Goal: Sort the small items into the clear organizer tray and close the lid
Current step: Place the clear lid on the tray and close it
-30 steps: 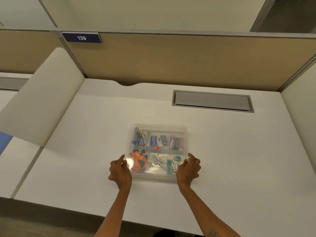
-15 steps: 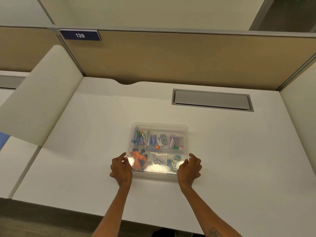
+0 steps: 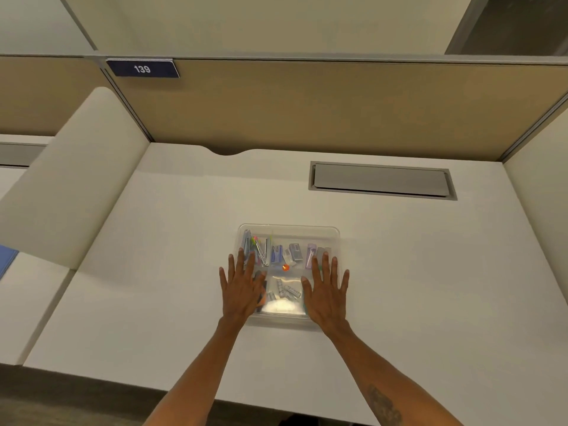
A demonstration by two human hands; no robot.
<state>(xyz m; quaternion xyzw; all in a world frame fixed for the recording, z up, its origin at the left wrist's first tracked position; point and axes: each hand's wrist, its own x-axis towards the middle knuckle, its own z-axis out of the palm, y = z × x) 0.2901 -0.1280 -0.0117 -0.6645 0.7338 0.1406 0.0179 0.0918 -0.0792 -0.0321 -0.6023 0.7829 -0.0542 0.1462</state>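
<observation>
Head view looks down on a white desk [image 3: 153,287] inside a cubicle, with a blue number plate [image 3: 142,69] reading 139 fixed to the tan partition [image 3: 307,109] at upper left. Near the middle of the desk sits the clear organizer tray [image 3: 289,230], its transparent lid [image 3: 287,241] lying over the compartments. The left hand [image 3: 241,287] lies flat with fingers spread on the lid's left part, palm down, gripping nothing. Just beyond its fingertips, the back-left compartment holds nail clippers [image 3: 261,250] and some pink and green bits; what they are I cannot tell. Further along the back row lie small blue, grey and lilac pieces, and a small orange bead [image 3: 285,267] sits near the centre divider. Between the hands, a front compartment holds small silvery items [image 3: 287,290] under a bright glare. The right hand [image 3: 325,290] rests likewise flat and spread on the lid's right part. A grey cable hatch [image 3: 381,179] is set in the desk at the back right.
</observation>
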